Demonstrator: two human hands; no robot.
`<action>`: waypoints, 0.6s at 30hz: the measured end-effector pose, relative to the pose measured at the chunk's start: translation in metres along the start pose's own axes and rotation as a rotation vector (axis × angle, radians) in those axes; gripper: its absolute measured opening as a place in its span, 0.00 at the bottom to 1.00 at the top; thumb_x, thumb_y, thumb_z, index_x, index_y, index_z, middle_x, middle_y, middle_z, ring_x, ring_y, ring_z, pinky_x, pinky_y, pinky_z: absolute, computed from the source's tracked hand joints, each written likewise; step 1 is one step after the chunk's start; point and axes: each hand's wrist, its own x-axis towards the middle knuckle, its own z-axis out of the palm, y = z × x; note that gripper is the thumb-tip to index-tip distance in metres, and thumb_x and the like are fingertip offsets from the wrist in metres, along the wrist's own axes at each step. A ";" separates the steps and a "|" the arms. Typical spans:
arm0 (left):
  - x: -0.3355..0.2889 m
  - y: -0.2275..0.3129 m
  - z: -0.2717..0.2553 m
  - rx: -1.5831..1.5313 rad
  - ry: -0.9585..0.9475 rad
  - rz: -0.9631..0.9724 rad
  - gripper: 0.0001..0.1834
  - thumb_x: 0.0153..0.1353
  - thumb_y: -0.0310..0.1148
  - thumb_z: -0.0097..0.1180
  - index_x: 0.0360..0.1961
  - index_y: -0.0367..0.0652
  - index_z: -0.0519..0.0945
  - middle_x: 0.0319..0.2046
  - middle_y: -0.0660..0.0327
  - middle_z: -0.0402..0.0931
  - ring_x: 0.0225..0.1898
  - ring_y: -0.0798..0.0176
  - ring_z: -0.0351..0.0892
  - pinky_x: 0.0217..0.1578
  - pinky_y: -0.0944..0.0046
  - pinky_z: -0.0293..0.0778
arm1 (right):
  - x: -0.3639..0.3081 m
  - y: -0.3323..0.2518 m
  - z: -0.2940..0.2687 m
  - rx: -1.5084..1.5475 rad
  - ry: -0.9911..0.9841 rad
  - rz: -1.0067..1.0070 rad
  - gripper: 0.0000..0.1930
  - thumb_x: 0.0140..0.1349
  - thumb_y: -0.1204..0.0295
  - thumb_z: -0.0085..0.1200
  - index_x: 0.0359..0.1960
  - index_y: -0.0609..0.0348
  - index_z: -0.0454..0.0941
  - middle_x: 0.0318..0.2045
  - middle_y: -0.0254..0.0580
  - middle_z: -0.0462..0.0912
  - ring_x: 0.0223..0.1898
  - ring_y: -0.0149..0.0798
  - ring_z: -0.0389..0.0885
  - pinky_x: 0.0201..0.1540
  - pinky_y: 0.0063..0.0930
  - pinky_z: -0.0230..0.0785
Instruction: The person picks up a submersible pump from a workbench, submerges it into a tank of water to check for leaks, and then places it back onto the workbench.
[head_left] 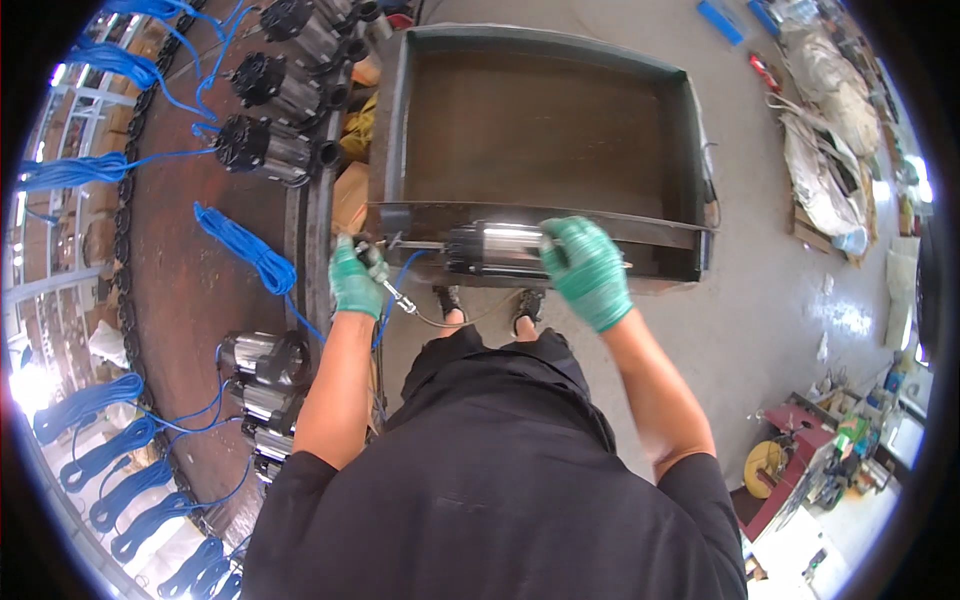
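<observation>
– Black short-sleeved shirt (490, 470) right under the camera. And beyond, biggest first?

– Rust-brown counter (190, 275) along the left, edged with dark chain (127, 215). Then straight ahead, a rectangular open metal tank (540, 120) with a brown bottom.

– Anything on the counter?

– Yes, black-and-silver cylindrical motors (285, 92) in a row at the far end, more at the near end.

– And at the hands?

– Shiny silver cylinder with a black ribbed left end (500, 248), lying sideways along the tank's near edge. Resting there or lifted slightly: cannot tell.

– Smaller than that?

– Bundled bright-blue cable (243, 247) on the counter. Next, right hand (585, 272) in a green glove, fingers curled over the cylinder's right end. Gripping or merely resting: cannot tell. Left hand (356, 280), also green-gloved, near the tip of the cylinder's thin metal shaft (420, 244).

– Fingers of the left?

– Clamped around a small silver-and-black tool (399, 297) on a thin hose (443, 325).
</observation>
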 end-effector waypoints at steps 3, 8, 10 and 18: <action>0.011 0.000 0.007 0.223 0.059 0.022 0.22 0.72 0.53 0.53 0.26 0.48 0.75 0.17 0.62 0.74 0.11 0.69 0.62 0.11 0.68 0.53 | 0.011 0.022 -0.004 0.017 -0.135 0.152 0.07 0.58 0.72 0.62 0.38 0.59 0.83 0.33 0.48 0.85 0.35 0.51 0.84 0.40 0.42 0.77; 0.028 0.011 -0.009 0.370 -0.045 -0.048 0.21 0.71 0.51 0.55 0.27 0.47 0.77 0.15 0.65 0.72 0.10 0.70 0.63 0.10 0.69 0.54 | 0.016 0.034 0.004 0.073 -0.198 0.353 0.08 0.62 0.70 0.61 0.39 0.59 0.84 0.33 0.49 0.86 0.34 0.48 0.86 0.39 0.38 0.78; 0.031 0.015 -0.012 0.387 -0.061 -0.059 0.20 0.71 0.51 0.56 0.27 0.47 0.77 0.15 0.65 0.71 0.10 0.71 0.63 0.10 0.69 0.53 | 0.016 0.030 0.005 0.080 -0.203 0.397 0.07 0.63 0.70 0.60 0.39 0.59 0.84 0.33 0.49 0.86 0.34 0.47 0.86 0.39 0.36 0.77; 0.042 0.010 -0.010 0.435 -0.155 -0.152 0.18 0.71 0.51 0.56 0.30 0.50 0.77 0.15 0.67 0.70 0.12 0.71 0.64 0.13 0.69 0.54 | 0.018 0.033 0.008 0.089 -0.184 0.379 0.06 0.64 0.73 0.58 0.39 0.61 0.83 0.33 0.50 0.85 0.31 0.47 0.85 0.37 0.34 0.76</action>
